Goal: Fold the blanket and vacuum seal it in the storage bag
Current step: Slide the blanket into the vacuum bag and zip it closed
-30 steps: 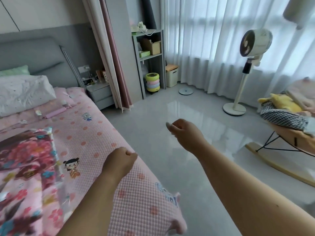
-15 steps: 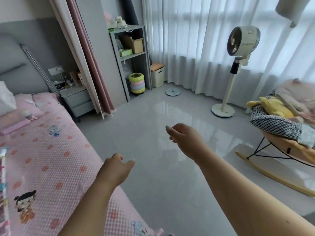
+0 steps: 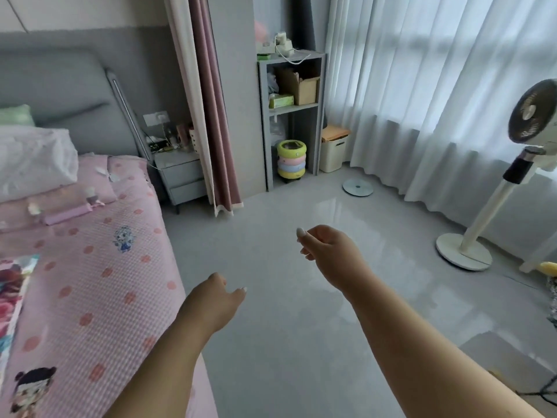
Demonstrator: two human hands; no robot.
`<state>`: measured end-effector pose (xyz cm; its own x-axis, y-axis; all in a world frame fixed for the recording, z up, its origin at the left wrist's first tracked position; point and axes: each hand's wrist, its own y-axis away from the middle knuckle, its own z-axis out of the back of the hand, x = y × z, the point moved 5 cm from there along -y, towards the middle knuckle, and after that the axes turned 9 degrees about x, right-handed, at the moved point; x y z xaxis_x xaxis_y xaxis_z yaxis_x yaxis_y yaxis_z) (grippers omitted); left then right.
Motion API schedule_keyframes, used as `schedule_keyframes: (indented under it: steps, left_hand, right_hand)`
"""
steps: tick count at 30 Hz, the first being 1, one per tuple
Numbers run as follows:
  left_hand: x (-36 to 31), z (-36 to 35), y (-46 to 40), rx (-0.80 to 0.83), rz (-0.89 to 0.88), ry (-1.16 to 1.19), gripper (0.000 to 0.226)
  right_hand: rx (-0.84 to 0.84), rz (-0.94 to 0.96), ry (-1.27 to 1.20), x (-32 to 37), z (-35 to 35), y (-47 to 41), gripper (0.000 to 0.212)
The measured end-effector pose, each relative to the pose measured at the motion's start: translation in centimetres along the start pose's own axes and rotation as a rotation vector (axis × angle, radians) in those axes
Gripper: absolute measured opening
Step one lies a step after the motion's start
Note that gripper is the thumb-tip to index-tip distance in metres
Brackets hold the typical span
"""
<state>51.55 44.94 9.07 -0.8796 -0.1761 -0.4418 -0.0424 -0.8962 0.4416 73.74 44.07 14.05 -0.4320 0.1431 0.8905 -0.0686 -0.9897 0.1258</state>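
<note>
A floral blanket (image 3: 13,294), pink with red and blue flowers, shows only as a strip at the left edge, lying on the bed. Both my hands hang in the air over the grey floor beside the bed, holding nothing. My left hand (image 3: 211,303) hovers just past the bed's right edge with loosely curled fingers. My right hand (image 3: 328,251) is farther out and higher, fingers loosely bent. No storage bag can be picked out with certainty; a clear plastic-wrapped bundle (image 3: 33,158) sits at the bed's head.
The bed (image 3: 99,291) with a pink dotted cover fills the left. A grey nightstand (image 3: 180,176), curtain, shelf unit (image 3: 291,116), stacked coloured rings (image 3: 291,159), white bin (image 3: 333,152) and standing fan (image 3: 494,200) ring the grey floor (image 3: 301,342).
The view swung right and then back left, so the blanket's edge has returned at the left. Both hands stay raised and hold nothing; the left one has drifted off the bed.
</note>
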Motion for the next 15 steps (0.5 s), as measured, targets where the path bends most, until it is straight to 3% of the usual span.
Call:
schedule_keyframes:
  steps: [15]
  left_hand:
    - [1.0, 9.5, -12.5, -0.211, 0.396, 0.223, 0.061]
  right_hand:
    - [0.450, 0.212, 0.037, 7.2, -6.9, -25.6, 0.036]
